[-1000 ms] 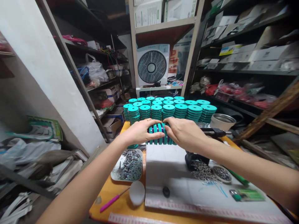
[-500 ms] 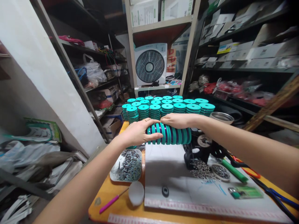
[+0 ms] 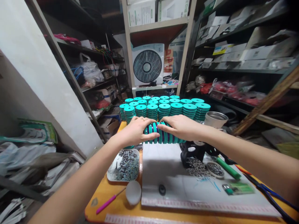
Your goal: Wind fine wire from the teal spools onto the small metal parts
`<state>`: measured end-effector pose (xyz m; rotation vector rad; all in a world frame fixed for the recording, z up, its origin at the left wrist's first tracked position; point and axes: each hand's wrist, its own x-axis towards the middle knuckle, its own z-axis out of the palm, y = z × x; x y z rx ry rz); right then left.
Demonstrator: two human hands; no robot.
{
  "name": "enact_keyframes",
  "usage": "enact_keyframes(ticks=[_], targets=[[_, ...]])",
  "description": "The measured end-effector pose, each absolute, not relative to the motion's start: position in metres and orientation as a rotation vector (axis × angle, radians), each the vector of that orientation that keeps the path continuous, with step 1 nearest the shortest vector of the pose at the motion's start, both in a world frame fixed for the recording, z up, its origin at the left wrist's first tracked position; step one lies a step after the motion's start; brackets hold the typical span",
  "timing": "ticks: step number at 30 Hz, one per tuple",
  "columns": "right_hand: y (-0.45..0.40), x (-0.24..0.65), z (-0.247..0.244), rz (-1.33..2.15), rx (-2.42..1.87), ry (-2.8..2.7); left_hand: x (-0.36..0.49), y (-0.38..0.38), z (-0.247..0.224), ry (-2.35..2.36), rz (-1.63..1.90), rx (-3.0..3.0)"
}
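Lying sideways above the white board [image 3: 163, 168] is a row of teal spools [image 3: 167, 137], pressed face to face, with purple showing between some rims. My left hand [image 3: 136, 130] wraps the left end, fingers over the top and thumb along the near side. My right hand [image 3: 183, 127] grips the row from above near its middle, thumb pointing left. The right end runs under my right hand and forearm. Just behind my hands stand several upright stacks of similar teal spools [image 3: 164, 107].
A tray of metal screws [image 3: 128, 165], a pink-handled tool [image 3: 106, 203] and a white round lid [image 3: 133, 193] lie left. A black device [image 3: 189, 151], loose metal bits [image 3: 197, 168], a small bowl [image 3: 215, 170] and a green tube [image 3: 228, 168] are right. A fan [image 3: 148, 64] stands behind.
My right hand's thumb has come round to the near side of the spool row. The view has shifted slightly; my left hand keeps its grip.
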<state>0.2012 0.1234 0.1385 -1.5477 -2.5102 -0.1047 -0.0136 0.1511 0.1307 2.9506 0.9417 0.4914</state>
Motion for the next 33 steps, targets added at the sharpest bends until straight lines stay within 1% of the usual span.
enact_keyframes(ticks=[6,11,14,21,25,29,33], targets=[[0.139,0.203,0.149,0.274,-1.51,-2.599,-0.013,0.146,0.131,0.891,0.509,3.046],[0.145,0.205,0.152,0.462,-1.473,-2.593,-0.009,0.142,0.134,0.863,0.506,3.128],[0.146,0.205,0.151,0.493,-1.463,-2.581,-0.005,0.14,0.136,0.916,0.447,3.163],[0.147,0.214,0.145,0.357,-1.414,-2.487,0.003,0.132,0.13,1.072,0.577,3.083],[0.141,0.218,0.14,0.244,-1.434,-2.495,0.003,0.134,0.13,1.055,0.563,3.046],[0.125,0.214,0.132,0.039,-1.407,-2.471,0.002,0.14,0.132,0.999,0.514,2.996],[0.111,0.209,0.118,-0.353,-1.265,-2.457,0.002,0.146,0.134,0.977,0.495,2.962]])
